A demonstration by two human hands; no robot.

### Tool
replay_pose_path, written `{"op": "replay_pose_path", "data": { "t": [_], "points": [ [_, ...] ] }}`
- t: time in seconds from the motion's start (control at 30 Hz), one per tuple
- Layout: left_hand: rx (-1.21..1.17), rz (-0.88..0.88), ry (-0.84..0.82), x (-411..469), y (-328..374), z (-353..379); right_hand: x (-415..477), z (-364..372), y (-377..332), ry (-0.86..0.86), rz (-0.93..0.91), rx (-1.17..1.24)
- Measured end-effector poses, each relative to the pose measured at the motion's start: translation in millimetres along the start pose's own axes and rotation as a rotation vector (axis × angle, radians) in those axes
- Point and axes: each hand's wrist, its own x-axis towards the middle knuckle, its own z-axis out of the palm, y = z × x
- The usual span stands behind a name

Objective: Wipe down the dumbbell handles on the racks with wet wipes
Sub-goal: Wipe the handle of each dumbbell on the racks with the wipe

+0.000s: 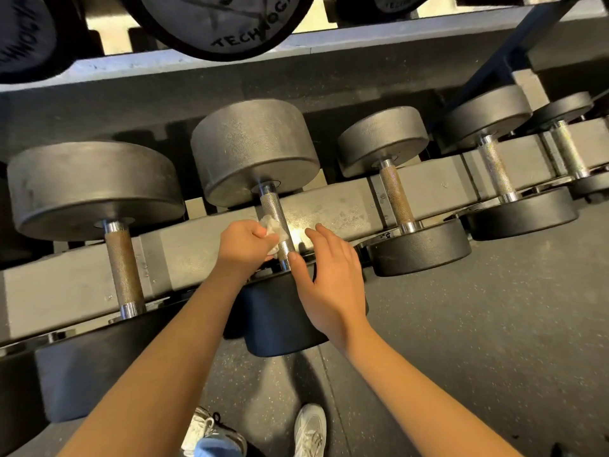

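Head view: crumpled wet wipe point(272, 233) pinched in curled left hand point(245, 244), pressed against the dumbbell handle point(272, 206) on its left side, near end. Long axis running straight away; rest of the knurling beyond the fingers. Right hand point(331, 278) just beside, fingers loose, holding nothing.

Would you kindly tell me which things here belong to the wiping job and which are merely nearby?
Job: wet wipe, gripped by left hand; middle dumbbell handle; right hand beside it; neighbouring handles on the rack.
Nearby: upper-shelf weights; shoes; floor.
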Motion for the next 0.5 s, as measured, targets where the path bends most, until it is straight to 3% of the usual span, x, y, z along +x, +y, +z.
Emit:
{"op": "replay_pose_path", "data": {
  "t": [0.23, 0.4, 0.5],
  "points": [
    [-0.127, 0.108, 0.207, 3.1, 13.5, -0.7, 0.4, -0.3, 0.1, -0.003, 0.0, 0.006],
    [0.075, 0.248, 0.179, -4.3, 6.5, 5.4, 0.3, -0.4, 0.5, -0.016, 0.008, -0.002],
    [0.016, 0.17, 0.202, -0.1, 8.2, 5.7, -0.1, -0.6, -0.8, -0.017, 0.013, -0.002]
  ]
}}
